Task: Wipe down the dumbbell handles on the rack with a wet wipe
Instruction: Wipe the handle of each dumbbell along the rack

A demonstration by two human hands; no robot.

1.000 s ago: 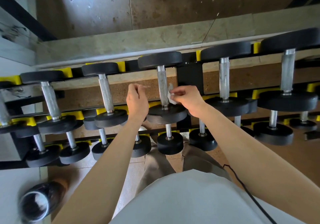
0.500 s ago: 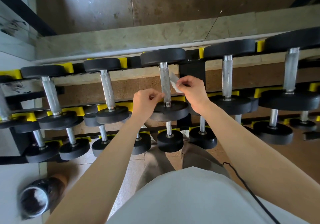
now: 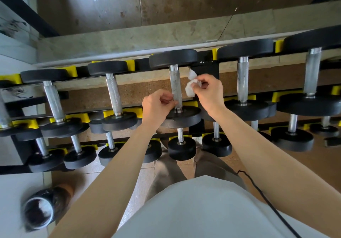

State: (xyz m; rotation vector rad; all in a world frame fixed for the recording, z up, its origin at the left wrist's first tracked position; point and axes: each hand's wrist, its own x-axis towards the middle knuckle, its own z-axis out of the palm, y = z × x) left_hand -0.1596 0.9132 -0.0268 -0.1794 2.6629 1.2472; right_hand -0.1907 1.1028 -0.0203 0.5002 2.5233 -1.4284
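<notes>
A black rack (image 3: 207, 66) with yellow cradles carries several black dumbbells with knurled steel handles. The middle dumbbell's handle (image 3: 175, 84) runs between my two hands. My right hand (image 3: 208, 92) pinches a crumpled white wet wipe (image 3: 191, 86) just right of that handle, the wipe close to the steel. My left hand (image 3: 157, 105) has its fingers curled at the near end of the handle, fingertips touching the steel just above the near weight plate (image 3: 184, 118).
More dumbbells sit on either side on the upper tier (image 3: 114, 94) (image 3: 242, 83) and smaller ones on the lower tier (image 3: 181, 148). A dark round container (image 3: 39, 210) stands on the floor at lower left. A black cable (image 3: 265, 199) hangs over my shirt.
My right hand has lifted the wipe further up along the handle and slightly off to its right. My left hand came in from the left to the near end of the handle.
</notes>
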